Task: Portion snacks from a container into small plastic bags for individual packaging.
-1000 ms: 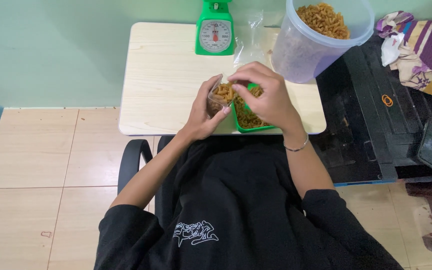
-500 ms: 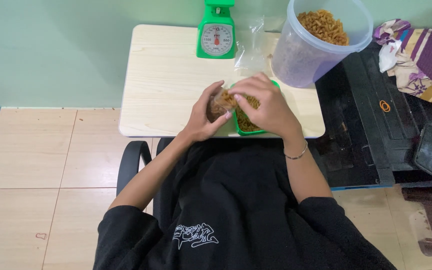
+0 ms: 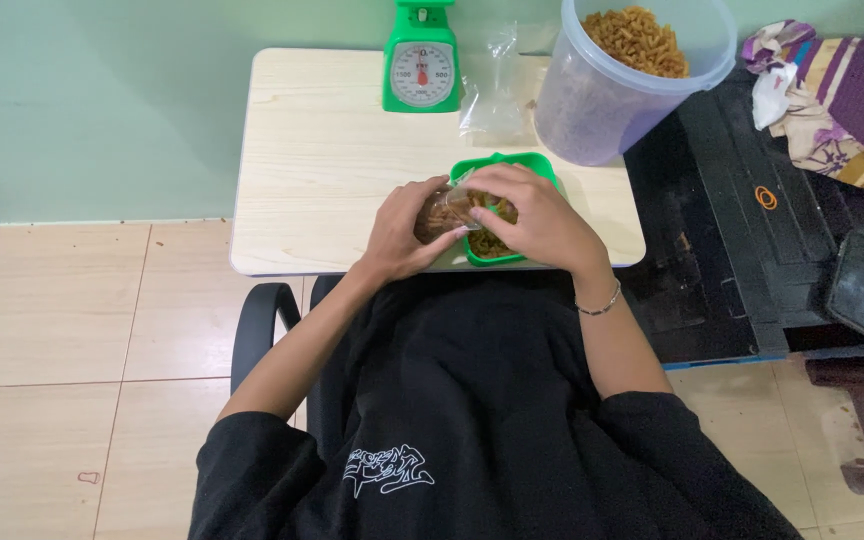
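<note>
Both hands have shifted slightly toward the body since 0.5 s ago. Pale wood table (image 3: 322,160), tiled floor (image 3: 72,310) left of it. Left hand (image 3: 397,240) and right hand (image 3: 537,215) both clasp a small clear bag (image 3: 449,208) of brown snack over the green tray (image 3: 507,165) — big clear tub (image 3: 632,75) of the same snack beyond right hand, green scale (image 3: 422,60) beyond.

Table (image 3: 322,180): showing as pale wood-grain laminate, smooth and matt.
Small bag (image 3: 447,208): looking like thin clear plastic film, crinkling and catching light between the left hand (image 3: 400,235) and right hand (image 3: 532,215).
Tray (image 3: 537,165): appearing as bright green plastic, smooth, slightly glossy.
Scale (image 3: 422,65): showing green glossy plastic with a white dial face.
Tub (image 3: 612,100): looking like translucent frosted plastic.
Spare bags (image 3: 492,85): lying as clear, shiny film.
Bracelet (image 3: 600,305): glinting like thin metal.
Shirt (image 3: 482,420): appearing as matt black cloth.
Floor (image 3: 62,320): showing beige tiles, faintly glossy.
</note>
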